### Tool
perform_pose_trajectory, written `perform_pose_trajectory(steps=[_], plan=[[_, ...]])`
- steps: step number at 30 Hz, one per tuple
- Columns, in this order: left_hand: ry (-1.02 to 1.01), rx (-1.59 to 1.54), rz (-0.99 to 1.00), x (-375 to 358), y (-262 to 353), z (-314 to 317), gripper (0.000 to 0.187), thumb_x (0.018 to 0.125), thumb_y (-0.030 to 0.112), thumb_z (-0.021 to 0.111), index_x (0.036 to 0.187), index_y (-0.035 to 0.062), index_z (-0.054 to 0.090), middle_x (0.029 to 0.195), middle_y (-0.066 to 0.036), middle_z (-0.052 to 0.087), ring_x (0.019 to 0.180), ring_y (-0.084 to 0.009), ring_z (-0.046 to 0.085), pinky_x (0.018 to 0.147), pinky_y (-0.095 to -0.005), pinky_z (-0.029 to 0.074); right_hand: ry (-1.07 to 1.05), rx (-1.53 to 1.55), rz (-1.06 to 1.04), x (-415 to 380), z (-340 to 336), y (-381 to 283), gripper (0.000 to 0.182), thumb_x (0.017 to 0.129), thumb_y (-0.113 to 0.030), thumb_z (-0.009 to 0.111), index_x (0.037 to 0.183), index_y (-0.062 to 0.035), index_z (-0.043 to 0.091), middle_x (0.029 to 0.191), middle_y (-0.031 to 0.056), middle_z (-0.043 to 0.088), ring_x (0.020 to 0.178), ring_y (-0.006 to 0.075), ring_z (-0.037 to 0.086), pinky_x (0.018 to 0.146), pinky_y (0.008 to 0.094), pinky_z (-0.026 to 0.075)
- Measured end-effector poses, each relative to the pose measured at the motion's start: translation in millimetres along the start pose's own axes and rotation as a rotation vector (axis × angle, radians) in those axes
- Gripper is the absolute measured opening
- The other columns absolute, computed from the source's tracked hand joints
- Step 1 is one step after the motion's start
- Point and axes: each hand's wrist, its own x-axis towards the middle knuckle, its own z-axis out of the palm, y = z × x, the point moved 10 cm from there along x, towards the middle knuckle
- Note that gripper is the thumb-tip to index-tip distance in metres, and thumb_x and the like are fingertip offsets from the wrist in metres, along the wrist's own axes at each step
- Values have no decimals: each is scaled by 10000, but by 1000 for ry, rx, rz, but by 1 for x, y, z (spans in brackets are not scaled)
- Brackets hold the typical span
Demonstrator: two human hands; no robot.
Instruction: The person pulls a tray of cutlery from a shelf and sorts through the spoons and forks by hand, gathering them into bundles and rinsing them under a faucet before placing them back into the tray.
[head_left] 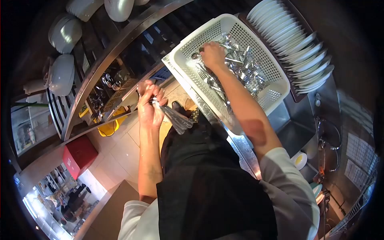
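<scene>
My left hand [151, 100] is closed around a bunch of cutlery [178, 120], held out over the floor to the left of the basket. The handles fan out toward my apron, and a rounded, shiny end shows by the fingers. My right hand [213, 57] reaches into a white perforated plastic basket [276, 93], its fingers curled down among loose metal cutlery [244, 64]. What those fingers grip is hidden from view. Forks and other pieces lie heaped in the basket, and a spoon [195, 56] rests just left of my right hand.
White plates [296, 44] stand in a rack right of the basket. Below it is a metal sink [296, 134]. Shelving on the left holds stacked white bowls [62, 74] and more cutlery [110, 82]. A red box [80, 156] and a yellow container [109, 127] sit lower left.
</scene>
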Motion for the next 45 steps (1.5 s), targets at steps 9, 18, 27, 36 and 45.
perform_pose_trajectory(steps=[9,18,27,36,45], plan=[[-227,586,178,31,-14,88,267,990,189,676,1118,25,509,1422,-319,513,1275,-405,583,988,-480,552,35,697,-305,5,-189,-70,96,900,-84,683,958,-10,668,812,74,708,739,160,666,678,314,511],[-195,452,111,41,-56,126,207,989,151,658,1102,18,546,644,2,425,429,-115,425,479,-322,508,-6,529,-55,-55,-190,-21,210,935,-225,694,970,-18,705,866,109,737,741,227,695,670,334,533],[186,413,47,-31,25,-39,181,1015,181,616,1131,42,619,615,53,379,427,-53,319,422,-225,328,-233,548,641,-214,-31,135,380,933,-172,674,1210,38,519,959,293,703,874,441,705,805,480,566],[60,65,72,-32,35,-51,262,1070,312,530,1060,54,573,738,10,423,604,-82,413,572,-223,430,135,1450,786,-139,-120,175,295,898,14,668,1157,27,528,1082,269,696,840,294,734,743,360,617],[570,-95,403,-17,118,-182,107,1037,151,532,968,74,558,833,-78,563,740,-205,593,720,-400,564,214,-17,326,-242,-149,107,351,903,-84,621,1252,-47,612,1456,262,461,1398,445,383,1159,515,310]])
